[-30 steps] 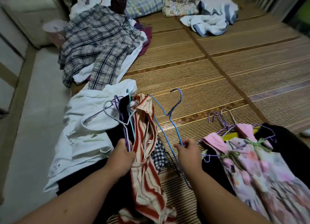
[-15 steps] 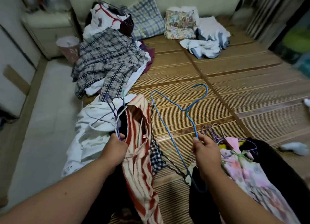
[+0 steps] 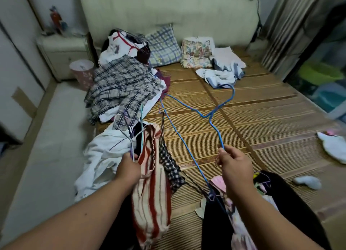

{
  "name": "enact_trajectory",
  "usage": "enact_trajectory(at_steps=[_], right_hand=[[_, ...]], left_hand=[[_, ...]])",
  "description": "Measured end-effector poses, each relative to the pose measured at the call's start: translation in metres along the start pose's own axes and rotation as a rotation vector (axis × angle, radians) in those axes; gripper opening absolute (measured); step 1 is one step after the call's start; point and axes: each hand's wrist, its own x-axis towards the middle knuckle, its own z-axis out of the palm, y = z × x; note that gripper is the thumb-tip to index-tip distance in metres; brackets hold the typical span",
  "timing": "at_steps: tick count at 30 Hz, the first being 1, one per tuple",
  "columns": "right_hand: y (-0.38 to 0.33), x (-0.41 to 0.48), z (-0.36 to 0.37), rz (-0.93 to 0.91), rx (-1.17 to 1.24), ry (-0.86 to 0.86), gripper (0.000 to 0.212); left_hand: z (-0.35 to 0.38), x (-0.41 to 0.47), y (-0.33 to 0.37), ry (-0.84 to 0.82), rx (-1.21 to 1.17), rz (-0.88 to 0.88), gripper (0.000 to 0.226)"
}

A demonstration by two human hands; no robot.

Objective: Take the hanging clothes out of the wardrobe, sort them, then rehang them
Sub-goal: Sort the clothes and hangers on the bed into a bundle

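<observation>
A: Head view. Left hand point(image 3: 129, 170) clenched round a bunch of hangers point(image 3: 133, 137). A red-striped top point(image 3: 149, 203) drapes down from that grip.
B: Right hand point(image 3: 234, 163)?
A: Pinching one arm of a bare blue hanger point(image 3: 206, 116), raised over the bamboo mat point(image 3: 252, 122).
B: Labels? Room?
A: Cannot read any. Plaid shirts point(image 3: 121, 84) heaped farther up the bed; checked pillow point(image 3: 162, 45) against the padded headboard point(image 3: 168, 11).
</observation>
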Motion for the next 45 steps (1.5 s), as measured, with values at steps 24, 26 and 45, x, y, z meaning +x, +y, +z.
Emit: enact_trajectory(at_steps=[24,26,45], right_hand=[[-0.140,0.062,-0.110,-0.200,-0.137,-0.043,0.019],[-0.133,0.057,-0.121,-0.184,-0.159,-0.047,0.019],[-0.203,-0.009,-0.302,-0.171,-0.320,-0.056,0.021]], left_hand=[[0.011,-0.027,0.033,-0.353,0.053,0.100,0.053],[0.012,-0.041,0.059,-0.431,0.052,0.185,0.060],[-0.020,-0.161,0.316,-0.139,0.472,1.174,0.051]])
